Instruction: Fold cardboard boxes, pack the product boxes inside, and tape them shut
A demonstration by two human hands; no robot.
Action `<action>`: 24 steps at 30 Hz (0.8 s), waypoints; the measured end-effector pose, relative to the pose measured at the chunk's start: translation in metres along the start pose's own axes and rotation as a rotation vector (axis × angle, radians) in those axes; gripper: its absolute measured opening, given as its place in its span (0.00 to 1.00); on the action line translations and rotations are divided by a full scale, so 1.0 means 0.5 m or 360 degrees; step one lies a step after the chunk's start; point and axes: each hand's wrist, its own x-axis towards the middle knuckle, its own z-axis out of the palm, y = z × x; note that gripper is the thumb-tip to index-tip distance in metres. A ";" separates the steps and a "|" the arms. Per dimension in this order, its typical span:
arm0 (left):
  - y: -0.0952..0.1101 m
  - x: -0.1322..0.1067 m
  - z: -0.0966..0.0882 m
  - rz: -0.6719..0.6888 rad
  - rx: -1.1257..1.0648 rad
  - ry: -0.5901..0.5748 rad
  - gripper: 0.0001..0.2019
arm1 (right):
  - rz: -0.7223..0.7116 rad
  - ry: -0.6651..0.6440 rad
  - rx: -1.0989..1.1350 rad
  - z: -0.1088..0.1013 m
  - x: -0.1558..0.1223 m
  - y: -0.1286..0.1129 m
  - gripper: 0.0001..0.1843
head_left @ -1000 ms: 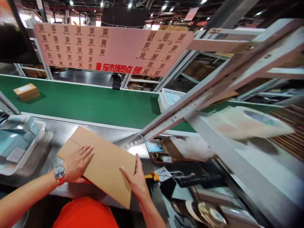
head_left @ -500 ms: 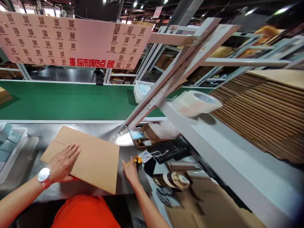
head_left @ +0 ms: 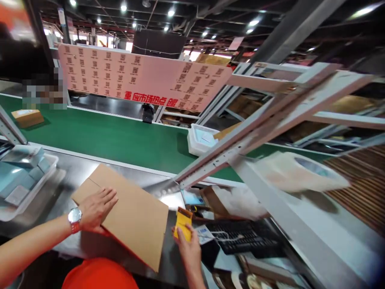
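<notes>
A brown cardboard piece [head_left: 135,216], creased near its left end, lies at a slant on the metal worktop. My left hand [head_left: 98,210] rests on its left part with the fingers stretched out flat, and the thumb is at the near edge. To the right of the cardboard, my right hand [head_left: 188,243] is closed round a small yellow tool [head_left: 184,221] with a dark slot near its top. The exact kind of this tool cannot be made out. It is held upright, apart from the cardboard's right corner.
A green conveyor belt [head_left: 120,140] runs behind the worktop, bearing a small carton [head_left: 28,117] and a white basket [head_left: 198,145]. At left stands a tray [head_left: 45,180] of pale-blue boxes. A keyboard [head_left: 249,237], slanted metal post [head_left: 228,156] and shelf with a tape roll [head_left: 300,170] are at right.
My right hand has lifted the yellow tool, which now shows broadside. My left hand stays on the cardboard. The whole view has swung left and up, bringing the left carton and tray further in.
</notes>
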 end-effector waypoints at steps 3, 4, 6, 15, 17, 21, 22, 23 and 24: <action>-0.005 0.001 0.007 0.0013 -0.0008 0.0036 0.58 | -0.0001 0.0076 0.0437 -0.018 -0.011 -0.158 0.44; -0.006 0.001 0.010 0.0022 -0.0015 0.0048 0.58 | -0.0013 0.0036 0.0547 -0.016 -0.019 -0.209 0.41; -0.008 0.001 0.012 0.0043 -0.0039 0.0065 0.58 | 0.0053 -0.0119 0.0710 0.007 -0.039 -0.295 0.32; 0.006 0.008 -0.003 0.0061 -0.0197 0.0100 0.60 | 0.0208 -0.0791 0.0491 0.193 -0.101 -0.352 0.35; 0.004 0.006 -0.002 0.0076 -0.0282 0.0137 0.62 | 0.0202 -0.0828 0.0450 0.189 -0.096 -0.345 0.35; -0.017 0.000 -0.015 0.0114 -0.0783 0.0351 0.57 | 0.0188 -0.0769 0.0506 0.169 -0.086 -0.334 0.35; -0.023 0.001 -0.024 0.0028 -0.1005 0.0450 0.52 | 0.0182 -0.0769 0.0519 0.166 -0.085 -0.330 0.35; -0.029 0.003 -0.036 -0.0121 -0.1258 0.0564 0.45 | 0.0176 -0.0780 0.0524 0.164 -0.084 -0.324 0.34; -0.032 0.008 -0.049 -0.0316 -0.1532 0.0680 0.40 | 0.0165 -0.0797 0.0524 0.163 -0.082 -0.318 0.34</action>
